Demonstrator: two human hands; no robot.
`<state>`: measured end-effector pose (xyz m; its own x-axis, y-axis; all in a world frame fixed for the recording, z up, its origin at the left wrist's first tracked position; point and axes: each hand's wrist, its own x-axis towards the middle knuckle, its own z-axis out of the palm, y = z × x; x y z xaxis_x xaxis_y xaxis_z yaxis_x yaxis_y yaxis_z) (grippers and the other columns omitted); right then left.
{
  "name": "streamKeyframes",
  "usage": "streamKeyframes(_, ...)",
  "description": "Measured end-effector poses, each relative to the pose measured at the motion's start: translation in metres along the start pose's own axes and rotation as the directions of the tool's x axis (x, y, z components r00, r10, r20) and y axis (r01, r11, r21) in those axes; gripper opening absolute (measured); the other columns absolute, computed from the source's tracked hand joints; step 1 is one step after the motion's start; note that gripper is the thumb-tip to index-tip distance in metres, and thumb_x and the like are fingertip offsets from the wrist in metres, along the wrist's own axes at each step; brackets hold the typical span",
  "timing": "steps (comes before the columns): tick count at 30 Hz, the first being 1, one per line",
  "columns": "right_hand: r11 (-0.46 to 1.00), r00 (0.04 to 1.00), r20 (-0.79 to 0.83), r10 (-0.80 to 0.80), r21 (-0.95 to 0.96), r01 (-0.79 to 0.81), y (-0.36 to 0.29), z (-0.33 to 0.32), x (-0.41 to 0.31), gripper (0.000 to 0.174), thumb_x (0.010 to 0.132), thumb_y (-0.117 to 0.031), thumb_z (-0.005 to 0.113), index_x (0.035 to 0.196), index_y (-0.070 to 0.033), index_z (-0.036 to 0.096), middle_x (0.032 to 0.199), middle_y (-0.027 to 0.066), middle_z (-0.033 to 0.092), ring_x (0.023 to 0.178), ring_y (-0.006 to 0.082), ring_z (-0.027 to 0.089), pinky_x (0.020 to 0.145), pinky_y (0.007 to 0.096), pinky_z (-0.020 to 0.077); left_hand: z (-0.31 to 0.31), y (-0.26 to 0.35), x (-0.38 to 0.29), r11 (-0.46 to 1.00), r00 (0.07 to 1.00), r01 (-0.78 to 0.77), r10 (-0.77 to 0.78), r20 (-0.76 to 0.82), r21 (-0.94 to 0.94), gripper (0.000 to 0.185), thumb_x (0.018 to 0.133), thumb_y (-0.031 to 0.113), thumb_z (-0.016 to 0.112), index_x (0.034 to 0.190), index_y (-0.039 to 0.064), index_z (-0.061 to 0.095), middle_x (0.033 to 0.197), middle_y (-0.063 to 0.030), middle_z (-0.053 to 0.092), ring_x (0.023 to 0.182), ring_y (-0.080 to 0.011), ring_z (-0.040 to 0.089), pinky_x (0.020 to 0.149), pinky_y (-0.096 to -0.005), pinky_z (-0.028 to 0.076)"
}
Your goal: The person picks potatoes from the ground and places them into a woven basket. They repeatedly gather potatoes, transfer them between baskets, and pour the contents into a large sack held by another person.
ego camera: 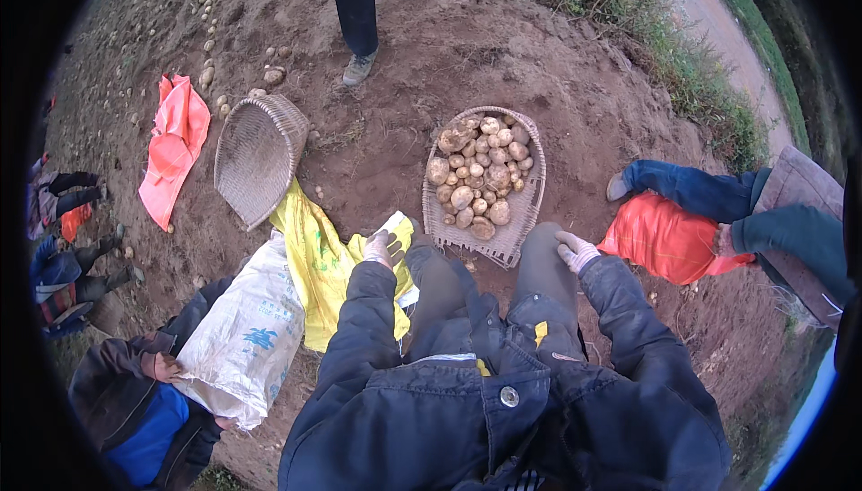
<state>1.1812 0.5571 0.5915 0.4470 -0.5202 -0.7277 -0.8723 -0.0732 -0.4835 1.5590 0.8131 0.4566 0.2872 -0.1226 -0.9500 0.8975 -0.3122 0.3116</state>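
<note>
My left hand, in a dirty glove, grips a yellow woven sack beside my left knee; part of the sack hangs behind my forearm. My right hand, also gloved, is against my right knee with nothing seen in it. Just ahead of my knees a wicker scoop basket sits on the soil, its rounded back filled with potatoes of mixed sizes. Another wicker basket, with no potatoes visible inside, lies tilted at the left, touching the yellow sack.
At the left a person holds a white woven sack. On the right, another person grips a full orange-red sack. A flat red sack lies beyond the tilted basket. Someone's shoe stands ahead. Potatoes line the soil.
</note>
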Motion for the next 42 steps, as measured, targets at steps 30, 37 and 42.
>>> streamKeyframes(30, -0.121, 0.7, 0.71, -0.076, -0.703, 0.701, -0.085, 0.174, 0.542, 0.035, 0.079, -0.019, 0.061, 0.112, -0.009, 0.063, 0.12, 0.0199, 0.058, 0.114, 0.0375, 0.054, 0.096, 0.0436, 0.0448, 0.426, -0.418, 0.214, -0.175, 0.809, -0.062, -0.585, 0.054, -0.983, 0.049, 0.091, 0.051, 0.053, 0.111, 0.006, 0.053, 0.085, -0.0125, 0.06, 0.072, -0.0293, 0.06, 0.074, -0.0414, 0.056)
streamKeyframes(37, 0.12, 0.736, 0.596, -0.322, -0.745, 0.656, -0.112, 0.048, 0.467, 0.035, 0.071, -0.026, 0.071, 0.1, -0.005, 0.067, 0.104, 0.0219, 0.064, 0.104, 0.038, 0.059, 0.089, 0.0434, 0.0478, 0.304, -0.386, 0.053, 0.265, 0.94, 0.024, -0.334, -0.068, -0.964, 0.042, 0.096, 0.042, 0.047, 0.107, 0.003, 0.059, 0.095, -0.0128, 0.064, 0.082, -0.0265, 0.063, 0.074, -0.0395, 0.055)
streamKeyframes(42, 0.293, 0.709, 0.492, -0.505, -0.675, 0.677, -0.186, -0.038, 0.339, 0.034, 0.072, -0.028, 0.07, 0.098, -0.005, 0.069, 0.095, 0.0225, 0.066, 0.096, 0.0378, 0.062, 0.081, 0.0417, 0.0501, 0.195, -0.314, -0.106, 0.356, 0.976, -0.038, -0.185, -0.111, -0.934, 0.033, 0.093, 0.031, 0.056, 0.11, 0.003, 0.061, 0.087, -0.0107, 0.067, 0.072, -0.025, 0.064, 0.065, -0.0393, 0.055)
